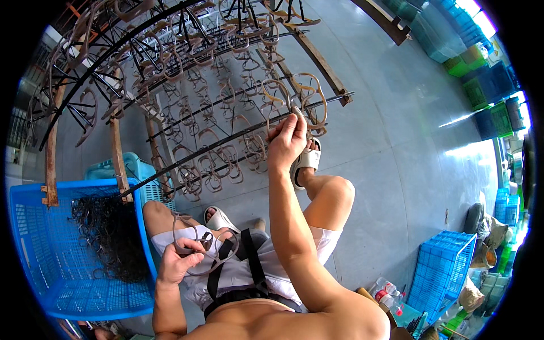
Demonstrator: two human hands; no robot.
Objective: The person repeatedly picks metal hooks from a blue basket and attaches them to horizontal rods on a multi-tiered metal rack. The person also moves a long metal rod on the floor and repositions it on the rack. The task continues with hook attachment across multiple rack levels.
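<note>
My left hand (180, 262) is closed on a brownish-grey spectacle frame (218, 266), held above my lap with its rims sticking out on both sides of the fingers. Ahead, my right arm reaches to the near right end of a rack bar. There my right hand (288, 141) pinches a tan spectacle frame (321, 93) between thumb and fingers, its rims on either side of the fingertips. A small grey piece shows at the fingertips, too small to make out. Rows of similar frames (192, 184) hang from the dark bars (212, 140) of the rack.
At my left stands a blue plastic basket (85, 306) with a tangle of dark thin pieces (107, 238). A light-blue basket (133, 164) is behind it. Wooden rails (323, 65) support the rack. Blue crates (442, 277) and plastic bottles (388, 292) stand at my right.
</note>
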